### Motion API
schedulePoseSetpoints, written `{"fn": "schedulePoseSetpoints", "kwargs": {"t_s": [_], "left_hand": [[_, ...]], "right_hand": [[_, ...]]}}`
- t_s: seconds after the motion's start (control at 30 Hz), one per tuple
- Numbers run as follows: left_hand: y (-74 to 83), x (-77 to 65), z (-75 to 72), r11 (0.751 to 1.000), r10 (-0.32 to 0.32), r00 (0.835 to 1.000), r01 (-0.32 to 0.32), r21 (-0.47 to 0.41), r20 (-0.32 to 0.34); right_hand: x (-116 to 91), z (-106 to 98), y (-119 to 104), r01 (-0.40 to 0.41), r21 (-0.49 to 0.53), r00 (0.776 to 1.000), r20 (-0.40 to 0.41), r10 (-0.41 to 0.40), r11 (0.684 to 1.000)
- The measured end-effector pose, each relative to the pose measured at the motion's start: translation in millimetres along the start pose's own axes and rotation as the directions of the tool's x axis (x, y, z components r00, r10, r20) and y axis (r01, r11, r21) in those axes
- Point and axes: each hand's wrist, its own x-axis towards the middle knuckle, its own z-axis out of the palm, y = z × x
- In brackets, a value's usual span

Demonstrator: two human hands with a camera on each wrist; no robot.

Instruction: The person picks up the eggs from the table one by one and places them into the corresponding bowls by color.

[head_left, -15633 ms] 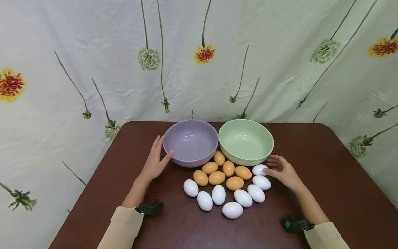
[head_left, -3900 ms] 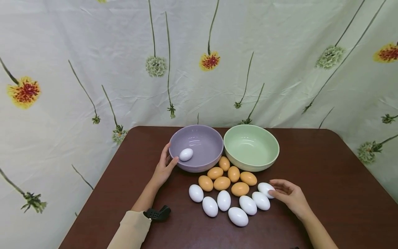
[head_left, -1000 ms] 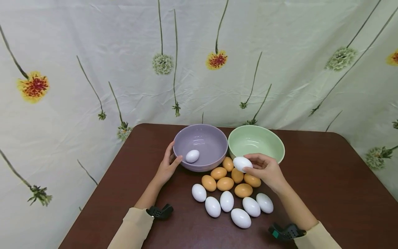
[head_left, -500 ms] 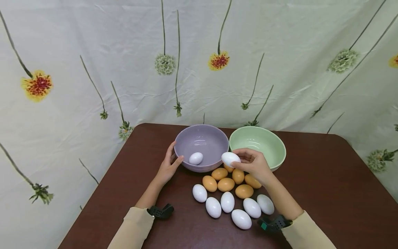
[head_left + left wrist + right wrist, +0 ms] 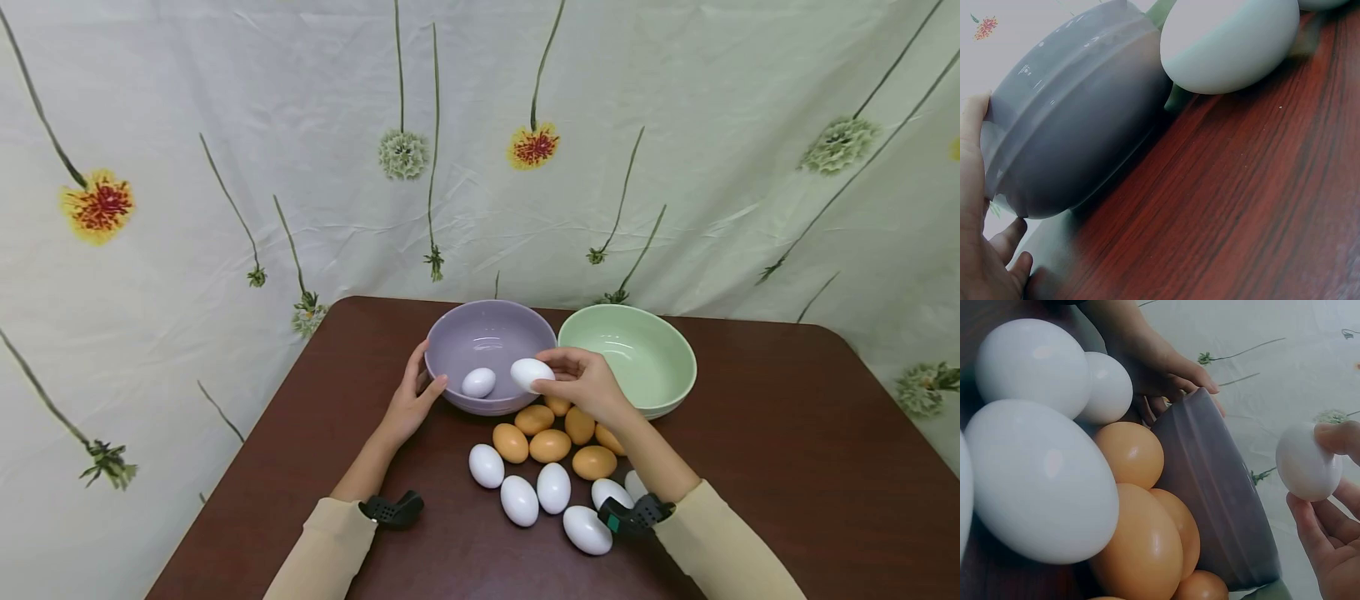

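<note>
My right hand [image 5: 592, 386] pinches a white egg [image 5: 529, 375] between thumb and fingers, above the right front part of the purple bowl [image 5: 491, 337]. In the right wrist view the held egg [image 5: 1307, 464] shows against the cloth, above the bowl's rim. Another white egg [image 5: 478, 382] lies inside that bowl, near its front. My left hand [image 5: 407, 407] holds the bowl at its left side, thumb at the rim. Its fingers [image 5: 1011, 240] reach round the lower outside wall in the left wrist view.
A light green bowl [image 5: 633, 350] stands right beside the purple one. Several orange eggs [image 5: 550, 446] lie close in front of the bowls. Several white eggs [image 5: 519, 501] lie nearer on the dark table [image 5: 780, 433], some partly behind my right wrist. A flowered cloth [image 5: 337, 167] hangs behind.
Since one second ago, my right hand has carried the white egg left from over the orange eggs to above the purple bowl. Earlier, that bowl was empty. The left hand keeps its hold.
</note>
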Motion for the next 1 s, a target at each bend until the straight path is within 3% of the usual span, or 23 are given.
{"fn": "schedulePoseSetpoints", "kwargs": {"t_s": [0.6,1.0], "left_hand": [[-2.1,0.9,0.1,1.0,0.013,1.0,-0.013,-0.018,0.007],[-1.5,-0.1,-0.5,1.0,0.024,1.0,-0.024,-0.017,0.009]], "right_hand": [[27.1,27.1,9.9,-0.027,-0.078,1.0,0.001,0.027,0.997],[37.3,40.4,8.6,0.002,-0.157,1.0,0.023,0.001,0.988]]}}
